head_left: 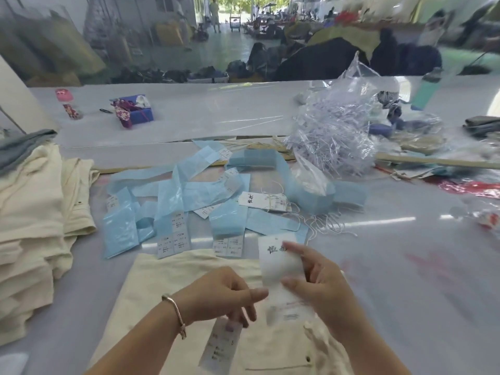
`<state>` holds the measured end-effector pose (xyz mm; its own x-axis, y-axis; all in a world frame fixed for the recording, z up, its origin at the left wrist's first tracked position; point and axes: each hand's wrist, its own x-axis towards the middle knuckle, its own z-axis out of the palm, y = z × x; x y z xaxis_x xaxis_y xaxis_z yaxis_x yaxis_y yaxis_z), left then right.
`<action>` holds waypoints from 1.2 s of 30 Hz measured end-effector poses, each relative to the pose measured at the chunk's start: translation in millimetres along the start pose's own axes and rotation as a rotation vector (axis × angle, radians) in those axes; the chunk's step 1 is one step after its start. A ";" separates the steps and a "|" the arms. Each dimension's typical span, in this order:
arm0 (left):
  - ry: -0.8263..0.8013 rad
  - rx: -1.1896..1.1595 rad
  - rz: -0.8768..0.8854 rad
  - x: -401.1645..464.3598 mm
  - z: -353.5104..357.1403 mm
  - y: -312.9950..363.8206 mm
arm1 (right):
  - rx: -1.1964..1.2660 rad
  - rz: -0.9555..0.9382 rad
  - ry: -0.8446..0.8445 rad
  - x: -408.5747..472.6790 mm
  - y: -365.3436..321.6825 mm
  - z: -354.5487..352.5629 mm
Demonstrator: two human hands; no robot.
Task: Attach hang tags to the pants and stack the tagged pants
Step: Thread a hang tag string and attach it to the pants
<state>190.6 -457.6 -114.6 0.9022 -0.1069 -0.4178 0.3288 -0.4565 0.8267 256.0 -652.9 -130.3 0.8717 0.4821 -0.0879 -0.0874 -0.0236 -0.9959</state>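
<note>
Cream pants lie flat on the table right in front of me. My right hand pinches a white hang tag with dark lettering, held upright above the pants. My left hand is curled beside it and grips a narrow printed label strip that hangs down over the cloth. A metal bangle sits on the left wrist. More white hang tags with strings lie further back. A stack of folded cream pants stands at the left.
Pale blue backing strips with printed stickers are strewn across the middle of the table. A clear bag of plastic fasteners sits at the back right, loose white strings beside it. A small blue box stands at the back left.
</note>
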 end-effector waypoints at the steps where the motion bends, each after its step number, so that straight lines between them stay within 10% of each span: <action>1: 0.106 0.099 0.039 -0.6 4.8 3.1 | -0.156 -0.035 0.012 -3.6 1.3 -8.9; 5: 0.195 0.008 0.194 1.5 30.4 19.1 | -0.435 -0.125 0.030 -19.2 7.2 -22.9; 14: -0.036 -0.222 0.243 15.5 70.3 46.5 | 0.122 0.004 -0.407 -34.2 -14.2 -54.7; 36: -0.023 -0.242 0.267 35.6 84.3 44.4 | 0.335 0.030 -0.362 -25.9 -2.6 -75.6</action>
<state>213.9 -556.1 -124.5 0.9597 -0.2152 -0.1808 0.1411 -0.1875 0.9721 270.1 -731.5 -127.1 0.6478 0.7605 -0.0442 -0.3120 0.2120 -0.9261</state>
